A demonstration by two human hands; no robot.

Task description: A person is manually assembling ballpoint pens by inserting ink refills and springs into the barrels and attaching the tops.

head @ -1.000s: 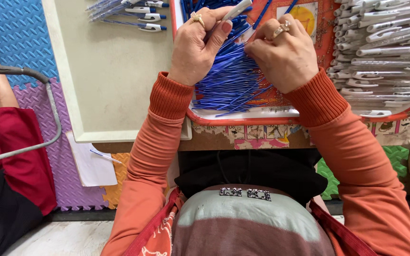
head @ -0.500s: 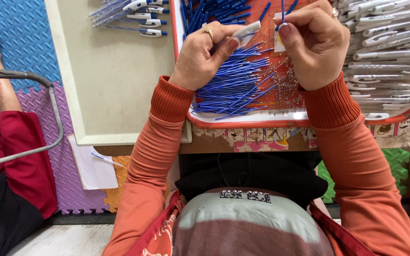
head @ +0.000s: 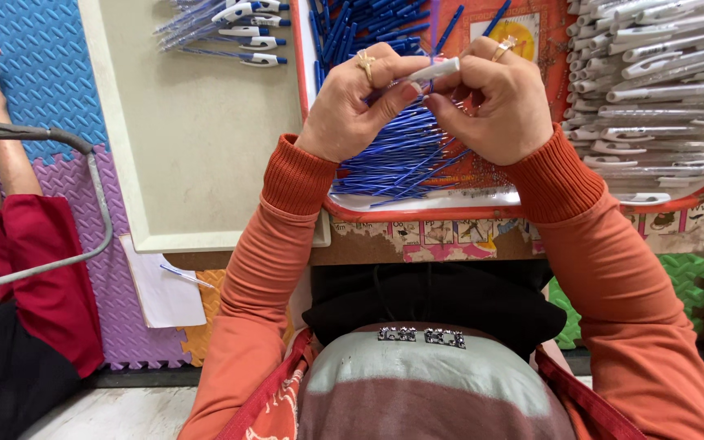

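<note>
A white pen barrel [head: 435,69] was pinched between the left hand [head: 352,102] and right hand [head: 495,98] above the blue refills [head: 393,159], few finished pens [head: 234,33] being laid in the cream tray [head: 197,155], many empty barrels [head: 653,90] left.

The barrel [head: 436,69] pinched between my left hand [head: 352,106] and right hand [head: 495,102] looks like smooth white plastic. The refills [head: 401,159] under my hands are thin, glossy blue plastic. They lie in a red tray [head: 450,213] with a shiny plastic rim. The cream tray [head: 197,147] looks matt and a little scuffed. My sleeves [head: 275,244] are soft orange knit, ribbed at the cuffs. My rings [head: 366,59] gleam like gold metal. The floor mat [head: 26,73] is embossed foam, and the paper [head: 160,289] is plain and matt.
</note>
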